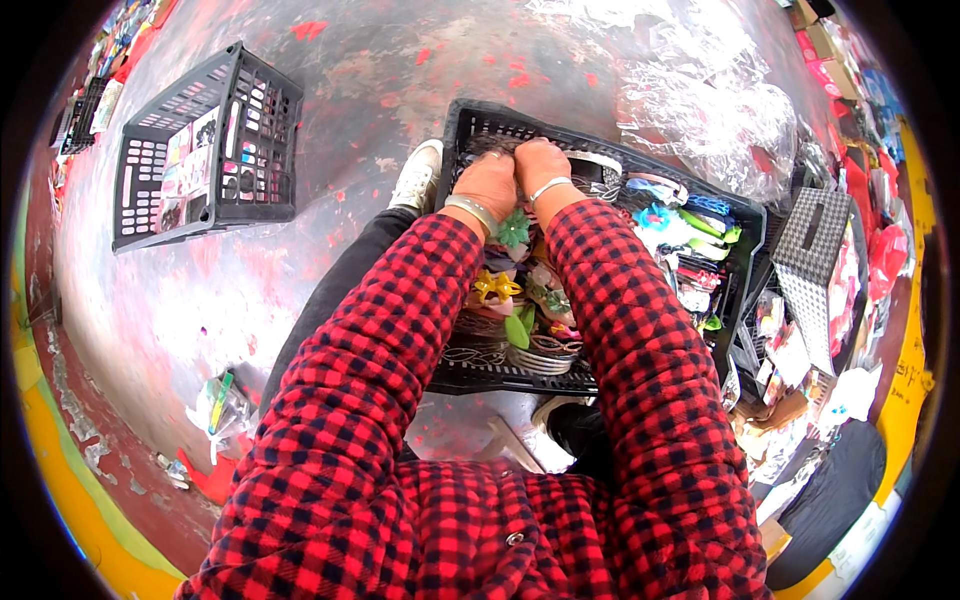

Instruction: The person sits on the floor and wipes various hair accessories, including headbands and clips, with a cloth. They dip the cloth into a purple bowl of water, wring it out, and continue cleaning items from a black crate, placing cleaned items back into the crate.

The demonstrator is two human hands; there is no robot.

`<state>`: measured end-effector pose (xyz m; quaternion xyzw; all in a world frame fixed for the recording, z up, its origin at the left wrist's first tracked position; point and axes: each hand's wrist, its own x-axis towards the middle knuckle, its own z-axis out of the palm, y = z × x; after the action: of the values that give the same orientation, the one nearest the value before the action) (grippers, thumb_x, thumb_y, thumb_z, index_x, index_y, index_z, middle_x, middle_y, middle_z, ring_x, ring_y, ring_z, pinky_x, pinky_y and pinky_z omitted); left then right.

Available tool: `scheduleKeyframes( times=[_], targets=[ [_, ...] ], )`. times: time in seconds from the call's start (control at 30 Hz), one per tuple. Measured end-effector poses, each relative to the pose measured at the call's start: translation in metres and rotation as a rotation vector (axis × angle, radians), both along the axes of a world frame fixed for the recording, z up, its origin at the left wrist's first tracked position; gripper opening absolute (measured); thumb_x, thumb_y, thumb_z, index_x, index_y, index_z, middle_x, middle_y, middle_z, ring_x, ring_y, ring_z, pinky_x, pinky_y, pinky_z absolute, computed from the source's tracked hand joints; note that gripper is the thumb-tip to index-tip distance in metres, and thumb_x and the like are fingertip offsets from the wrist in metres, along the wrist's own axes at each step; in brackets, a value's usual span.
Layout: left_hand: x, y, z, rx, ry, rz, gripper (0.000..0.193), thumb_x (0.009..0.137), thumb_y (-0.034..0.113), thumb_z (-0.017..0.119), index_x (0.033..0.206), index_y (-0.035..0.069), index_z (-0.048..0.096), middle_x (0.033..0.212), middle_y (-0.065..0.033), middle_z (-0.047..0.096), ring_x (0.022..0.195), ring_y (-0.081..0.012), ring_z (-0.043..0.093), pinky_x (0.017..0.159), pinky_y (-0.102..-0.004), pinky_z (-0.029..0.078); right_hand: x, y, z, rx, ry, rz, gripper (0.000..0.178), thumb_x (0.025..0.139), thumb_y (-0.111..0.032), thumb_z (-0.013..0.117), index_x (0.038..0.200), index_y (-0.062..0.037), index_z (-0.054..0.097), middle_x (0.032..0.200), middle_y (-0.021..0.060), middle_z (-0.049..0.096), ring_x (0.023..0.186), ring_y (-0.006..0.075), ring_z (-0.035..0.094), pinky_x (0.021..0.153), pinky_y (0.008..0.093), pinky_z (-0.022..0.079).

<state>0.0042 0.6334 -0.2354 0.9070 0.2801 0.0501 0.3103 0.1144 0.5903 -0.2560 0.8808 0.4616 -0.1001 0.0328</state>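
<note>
Both hands are over the far left part of a black plastic crate (510, 381), close together at its back rim. My left hand (488, 186) is closed, fingers curled down. Beside it, almost touching, my right hand (541, 164) is closed too. Thin dark strands show around the fingertips, but what they grip is hidden. Below the hands lie a green fabric flower (513, 229), a yellow flower (497, 286) and stacked pale hoops (542, 361), like headbands. Past my right sleeve, bright green pieces (706, 236) and a blue flower (655, 219) fill the crate's right side.
Another black crate (268, 150) lies at the left with small packs inside. Crumpled clear plastic (710, 120) covers floor at the back right. A grey patterned box (812, 232) and mixed goods crowd the right. My shoe (418, 174) is beside the crate.
</note>
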Motion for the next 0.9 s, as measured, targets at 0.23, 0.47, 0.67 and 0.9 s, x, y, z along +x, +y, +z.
scheduleKeyframes(
  times=[0.23, 0.47, 0.67, 0.9],
  targets=[
    [0.0, 0.004, -0.013, 0.258, 0.005, -0.058, 0.05, 0.074, 0.005, 0.05, 0.124, 0.003, 0.043, 0.128, -0.0163, 0.043, 0.12, -0.0326, 0.039, 0.101, -0.0373, 0.033, 0.001, -0.013, -0.005, 0.026, 0.044, 0.106, 0.028, 0.083, -0.015, 0.049, 0.101, 0.0054, 0.053, 0.091, 0.0196, 0.062, 0.089, 0.0313, 0.063, 0.075, 0.0356, 0.052],
    [0.017, 0.015, -0.033, 0.147, 0.246, -0.073, 0.052, 0.077, 0.004, 0.04, 0.129, 0.007, 0.041, 0.137, -0.0119, 0.037, 0.128, -0.0247, 0.033, 0.105, -0.0356, 0.028, 0.06, -0.071, 0.042, 0.239, 0.12, 0.371, 0.028, 0.08, -0.011, 0.047, 0.104, -0.0063, 0.059, 0.087, 0.019, 0.062, 0.082, 0.0349, 0.061, 0.071, 0.0428, 0.049],
    [0.024, 0.012, -0.017, 0.158, 0.407, -0.11, 0.056, 0.08, 0.006, 0.034, 0.136, 0.012, 0.032, 0.142, -0.009, 0.03, 0.132, -0.0224, 0.026, 0.108, -0.0326, 0.023, 0.066, -0.205, 0.131, -0.032, 0.106, 0.646, 0.015, 0.076, -0.013, 0.053, 0.084, -0.0118, 0.065, 0.079, 0.0098, 0.062, 0.078, 0.0289, 0.061, 0.066, 0.038, 0.05],
    [-0.016, -0.002, -0.002, 0.341, 0.052, -0.042, 0.051, 0.073, 0.004, 0.049, 0.123, 0.005, 0.045, 0.134, -0.0236, 0.034, 0.123, -0.0366, 0.034, 0.104, -0.0377, 0.03, 0.0, -0.327, 0.105, -0.09, 0.349, 0.388, 0.022, 0.074, -0.011, 0.055, 0.095, -0.0056, 0.055, 0.091, 0.0107, 0.056, 0.089, 0.0289, 0.056, 0.071, 0.0385, 0.049]
  ],
)
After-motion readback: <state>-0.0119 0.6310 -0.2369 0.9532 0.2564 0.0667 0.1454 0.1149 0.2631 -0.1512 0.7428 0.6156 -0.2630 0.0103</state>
